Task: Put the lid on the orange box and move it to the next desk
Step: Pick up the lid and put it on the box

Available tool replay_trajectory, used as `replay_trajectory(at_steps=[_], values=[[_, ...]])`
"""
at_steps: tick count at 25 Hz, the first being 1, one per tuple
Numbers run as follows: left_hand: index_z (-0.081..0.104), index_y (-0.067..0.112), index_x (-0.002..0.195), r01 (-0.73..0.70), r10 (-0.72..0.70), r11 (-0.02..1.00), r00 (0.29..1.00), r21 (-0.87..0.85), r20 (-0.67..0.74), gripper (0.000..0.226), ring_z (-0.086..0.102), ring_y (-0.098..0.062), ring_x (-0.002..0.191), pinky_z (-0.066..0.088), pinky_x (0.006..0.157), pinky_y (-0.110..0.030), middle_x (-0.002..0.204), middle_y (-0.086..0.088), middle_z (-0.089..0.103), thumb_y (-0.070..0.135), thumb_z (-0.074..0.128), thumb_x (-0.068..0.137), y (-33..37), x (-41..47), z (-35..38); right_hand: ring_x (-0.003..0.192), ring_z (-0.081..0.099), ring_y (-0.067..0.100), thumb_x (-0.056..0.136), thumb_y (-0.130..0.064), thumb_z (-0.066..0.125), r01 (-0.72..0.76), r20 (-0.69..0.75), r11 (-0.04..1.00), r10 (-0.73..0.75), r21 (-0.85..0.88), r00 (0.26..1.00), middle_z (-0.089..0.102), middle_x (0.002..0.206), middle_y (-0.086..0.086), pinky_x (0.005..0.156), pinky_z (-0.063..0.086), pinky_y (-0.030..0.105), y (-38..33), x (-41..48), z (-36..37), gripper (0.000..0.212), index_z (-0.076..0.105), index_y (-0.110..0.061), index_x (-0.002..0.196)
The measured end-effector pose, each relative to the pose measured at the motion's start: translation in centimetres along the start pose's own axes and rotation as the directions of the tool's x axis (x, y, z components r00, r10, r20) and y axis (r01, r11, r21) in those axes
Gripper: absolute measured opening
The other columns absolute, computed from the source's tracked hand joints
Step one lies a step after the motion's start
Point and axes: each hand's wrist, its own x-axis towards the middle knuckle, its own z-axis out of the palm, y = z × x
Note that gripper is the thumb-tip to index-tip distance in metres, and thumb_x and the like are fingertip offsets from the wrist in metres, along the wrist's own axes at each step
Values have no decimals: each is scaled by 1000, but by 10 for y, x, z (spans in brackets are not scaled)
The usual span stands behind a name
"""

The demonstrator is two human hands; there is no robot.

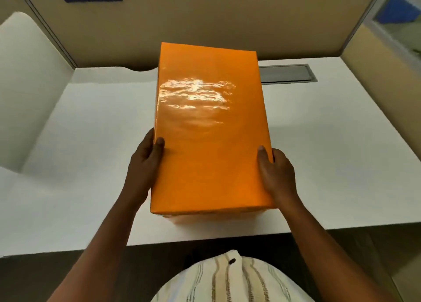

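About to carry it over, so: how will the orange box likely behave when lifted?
The orange box looks stiff, its edges straight. Its glossy wrap shows glare, so it may be slippery. The left hand and right hand grip only the lid's sides, so the base could drop; support it underneath.

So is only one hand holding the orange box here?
No, the left hand and right hand grip opposite sides of the orange box.

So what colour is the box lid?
Glossy orange lid, plain, seen from the head view.
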Motion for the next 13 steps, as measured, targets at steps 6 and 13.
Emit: replay_trajectory(at_steps=[6, 13], values=[[21, 40, 147, 55, -62, 997, 990, 55, 129, 56, 44, -27, 132, 41, 99, -48, 154, 4, 35, 48, 36, 94, -49, 1, 6, 80, 57, 14, 92, -46, 44, 32, -85, 999, -31, 7, 996, 59, 97, 2, 64, 40, 23, 31, -20, 11, 25, 53, -23, 97], [21, 44, 146, 88, -90, 996, 992, 18, 84, 64, 46, -29, 131, 39, 102, -50, 153, 3, 36, 61, 32, 86, -56, 15, 17, 95, 58, 25, 92, -48, 41, 14, -51, 999, -17, -46, 999, 59, 113, 11, 80, 45, 33, 36, 2, 18, 42, 53, -13, 112]])
